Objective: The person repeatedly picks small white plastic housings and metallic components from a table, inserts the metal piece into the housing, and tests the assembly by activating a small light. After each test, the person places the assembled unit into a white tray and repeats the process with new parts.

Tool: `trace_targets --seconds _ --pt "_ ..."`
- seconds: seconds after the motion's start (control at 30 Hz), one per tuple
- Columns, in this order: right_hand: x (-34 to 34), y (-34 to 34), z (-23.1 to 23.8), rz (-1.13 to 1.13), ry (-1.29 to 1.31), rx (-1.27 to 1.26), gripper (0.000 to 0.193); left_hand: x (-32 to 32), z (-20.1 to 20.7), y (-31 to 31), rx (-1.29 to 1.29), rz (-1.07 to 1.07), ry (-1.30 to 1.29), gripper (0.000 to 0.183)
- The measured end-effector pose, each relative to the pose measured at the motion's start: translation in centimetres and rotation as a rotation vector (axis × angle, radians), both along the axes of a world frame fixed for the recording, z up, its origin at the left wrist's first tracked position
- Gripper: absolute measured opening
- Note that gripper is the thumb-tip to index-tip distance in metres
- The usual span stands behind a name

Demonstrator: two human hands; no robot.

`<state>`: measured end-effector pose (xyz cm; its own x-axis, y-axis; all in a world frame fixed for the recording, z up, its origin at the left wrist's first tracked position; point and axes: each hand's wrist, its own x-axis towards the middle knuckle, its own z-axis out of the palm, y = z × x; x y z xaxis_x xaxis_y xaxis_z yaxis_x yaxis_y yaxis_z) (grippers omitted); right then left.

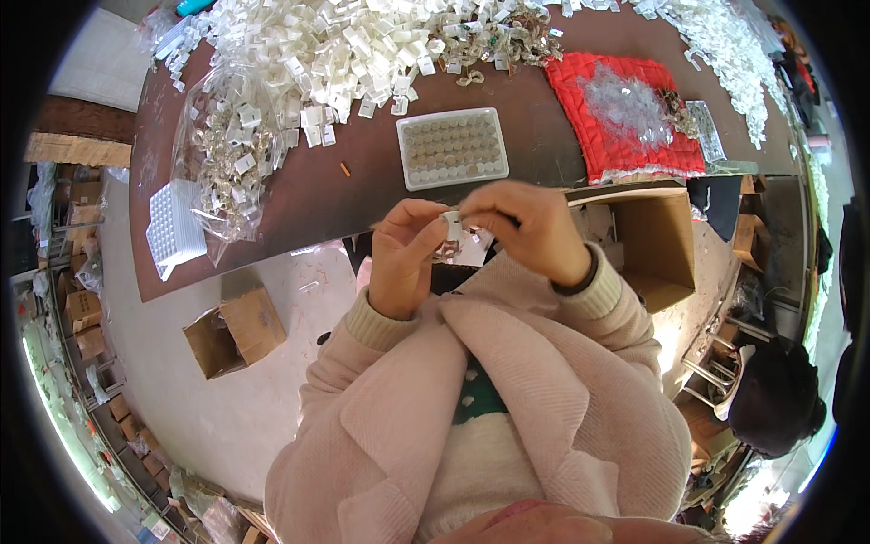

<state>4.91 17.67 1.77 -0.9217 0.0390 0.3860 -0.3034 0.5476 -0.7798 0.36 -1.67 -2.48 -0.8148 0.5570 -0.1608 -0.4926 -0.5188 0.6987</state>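
Observation:
In front of my chest, just off the table's near edge, I hold a small white card (451, 225) with a brownish, shiny piece hanging below it; its exact kind is too small to tell. My left hand (401, 258) pinches the card from the left between thumb and fingers. From the right, my right hand (536, 228) closes its fingertips at the card's upper edge. Just beyond both hands lies a white plastic tray (458, 183) with rows of round compartments that hold greyish and pale contents.
Loose white cards (335, 50) cover the table's far side, beside tangled metallic pieces (512, 41). A clear bag (195, 127) and stacked white trays (175, 227) sit left. Clear packets (625, 104) rest on red quilted cloth (573, 104). Cardboard boxes stand right (666, 240) and left (254, 326).

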Motion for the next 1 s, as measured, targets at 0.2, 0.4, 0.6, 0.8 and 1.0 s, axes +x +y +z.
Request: trace_targets --seconds 0.2,0.4,0.6,0.8,1.0 --pt "-9.6 6.7 -2.0 -0.206 0.057 0.303 0.014 -1.2 -0.2 -0.1 0.164 -0.104 -0.234 0.019" --pt "-15.1 7.4 -5.2 -0.163 -0.005 0.65 0.013 -1.7 -0.8 -0.6 0.101 -0.108 -0.199 0.011" --pt "-14.4 9.0 -4.6 -0.142 -0.094 0.558 0.017 -2.1 -0.7 -1.2 0.072 -0.07 -0.202 0.011" --pt "-13.1 9.9 -4.8 -0.314 -0.232 0.531 0.02 -2.0 -0.9 -0.6 0.107 -0.114 -0.193 0.011" --pt "-13.2 9.0 -3.5 -0.39 -0.17 0.504 0.013 -1.8 0.0 -0.8 0.034 -0.085 -0.145 0.012"
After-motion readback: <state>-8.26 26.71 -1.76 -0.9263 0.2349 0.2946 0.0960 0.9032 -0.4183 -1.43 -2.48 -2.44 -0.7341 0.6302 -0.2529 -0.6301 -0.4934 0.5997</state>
